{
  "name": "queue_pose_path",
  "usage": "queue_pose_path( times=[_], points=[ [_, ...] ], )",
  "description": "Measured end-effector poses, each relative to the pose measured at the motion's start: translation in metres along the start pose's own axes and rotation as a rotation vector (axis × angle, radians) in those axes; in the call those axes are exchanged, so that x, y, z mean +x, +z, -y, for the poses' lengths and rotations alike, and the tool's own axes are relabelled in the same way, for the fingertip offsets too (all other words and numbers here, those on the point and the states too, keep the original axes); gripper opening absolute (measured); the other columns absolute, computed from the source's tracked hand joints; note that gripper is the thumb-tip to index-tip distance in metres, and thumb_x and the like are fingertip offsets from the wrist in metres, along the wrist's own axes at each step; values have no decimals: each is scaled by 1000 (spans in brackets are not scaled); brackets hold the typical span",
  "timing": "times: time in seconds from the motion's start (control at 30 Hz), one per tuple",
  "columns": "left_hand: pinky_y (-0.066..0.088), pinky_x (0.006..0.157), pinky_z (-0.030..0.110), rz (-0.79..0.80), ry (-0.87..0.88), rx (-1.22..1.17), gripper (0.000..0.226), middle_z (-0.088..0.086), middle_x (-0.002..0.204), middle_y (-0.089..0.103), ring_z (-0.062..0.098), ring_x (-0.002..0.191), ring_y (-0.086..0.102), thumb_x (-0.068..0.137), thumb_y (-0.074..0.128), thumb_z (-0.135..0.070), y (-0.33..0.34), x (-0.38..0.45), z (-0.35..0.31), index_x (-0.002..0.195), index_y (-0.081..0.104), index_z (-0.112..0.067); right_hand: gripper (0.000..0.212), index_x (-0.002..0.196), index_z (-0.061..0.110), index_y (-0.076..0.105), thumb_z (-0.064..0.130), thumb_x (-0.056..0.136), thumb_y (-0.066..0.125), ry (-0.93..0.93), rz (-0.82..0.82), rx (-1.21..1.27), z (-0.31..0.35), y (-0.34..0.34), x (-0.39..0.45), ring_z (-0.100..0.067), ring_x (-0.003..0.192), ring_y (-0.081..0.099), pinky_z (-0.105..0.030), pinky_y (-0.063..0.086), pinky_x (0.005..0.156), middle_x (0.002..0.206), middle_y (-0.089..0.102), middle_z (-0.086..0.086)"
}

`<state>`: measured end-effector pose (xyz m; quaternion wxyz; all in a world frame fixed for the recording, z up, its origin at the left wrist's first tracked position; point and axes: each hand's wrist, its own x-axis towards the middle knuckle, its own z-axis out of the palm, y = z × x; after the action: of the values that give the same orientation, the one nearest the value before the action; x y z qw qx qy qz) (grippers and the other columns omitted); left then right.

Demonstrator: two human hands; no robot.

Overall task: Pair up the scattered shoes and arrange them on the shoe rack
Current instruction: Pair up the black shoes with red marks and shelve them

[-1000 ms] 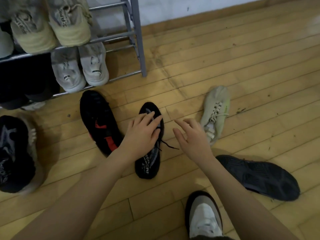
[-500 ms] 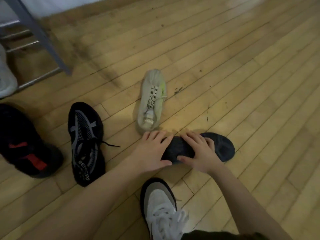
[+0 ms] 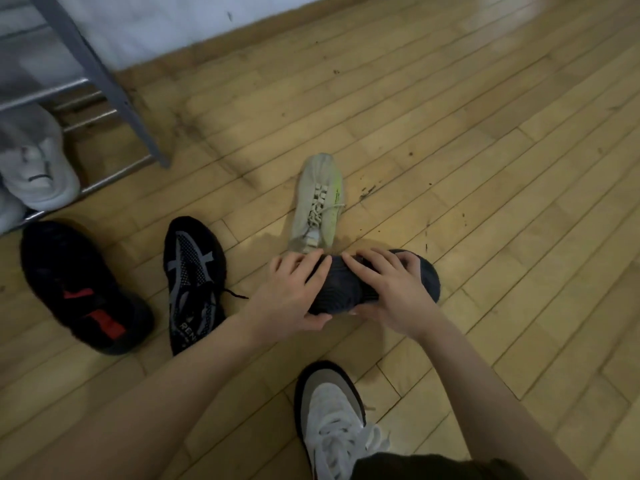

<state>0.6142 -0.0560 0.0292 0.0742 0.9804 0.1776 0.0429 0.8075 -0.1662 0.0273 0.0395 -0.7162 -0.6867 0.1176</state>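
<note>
Wooden plank floor [image 3: 450, 133], both hands clasping a dark knit shoe [image 3: 343, 289] lying there, left hand [image 3: 291, 296] gripping its heel end, right hand [image 3: 391, 289] fingers [image 3: 360, 268] spread over its middle, pale lime-accented shoe [image 3: 317, 202] just beyond, grey shoe rack [image 3: 104, 84] far left.

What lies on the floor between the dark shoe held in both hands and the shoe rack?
Both hands, left hand and right hand, grip the dark shoe. Toward the shoe rack lie the black-and-grey sneaker and the black-and-red shoe; lifting the shoe over them would probably avoid both.
</note>
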Motion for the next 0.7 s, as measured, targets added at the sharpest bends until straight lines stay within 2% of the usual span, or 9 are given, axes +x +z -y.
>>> queue_pose_path(
  times=[0.07,0.2,0.3,0.43,0.53,0.7],
  points=[
    [47,72,42,-29,-43,64,73,18,121,58,32,93,54,73,47,-56,-21,-15,13,123,50,-3,77,143,31,32,59,76,56,-56,-39,19,20,-12,18,-30,126,43,-42,15,97,138,48,-5],
    [46,76,46,-66,-128,181,72,21,120,58,37,93,58,77,48,-54,-73,-56,41,122,55,0,69,142,30,35,58,79,43,-199,-87,18,71,-39,55,-31,125,45,-40,18,95,135,50,-7],
    [47,74,45,-93,-200,278,71,22,117,59,37,92,59,76,46,-54,-117,-89,57,122,57,0,71,143,28,34,58,79,43,-317,-131,1,115,-64,80,-32,126,44,-41,18,96,136,49,-9],
    [47,76,49,-127,-282,393,69,28,120,55,41,94,57,77,54,-52,-158,-136,80,126,53,-3,71,143,29,33,55,81,55,-471,-234,-24,170,-90,108,-32,128,41,-43,20,96,138,47,-11],
    [47,75,51,-163,-360,420,68,29,119,56,42,92,58,79,43,-51,-170,-169,102,125,52,-3,64,142,31,35,54,85,51,-576,-265,-9,209,-93,127,-31,130,39,-43,21,98,140,45,-11],
    [47,74,49,-178,-429,423,64,28,116,57,42,92,57,77,46,-50,-143,-198,138,122,56,-5,61,143,32,30,51,87,47,-622,-200,-82,242,-59,160,-32,129,44,-44,22,101,141,45,-12]
  ],
)
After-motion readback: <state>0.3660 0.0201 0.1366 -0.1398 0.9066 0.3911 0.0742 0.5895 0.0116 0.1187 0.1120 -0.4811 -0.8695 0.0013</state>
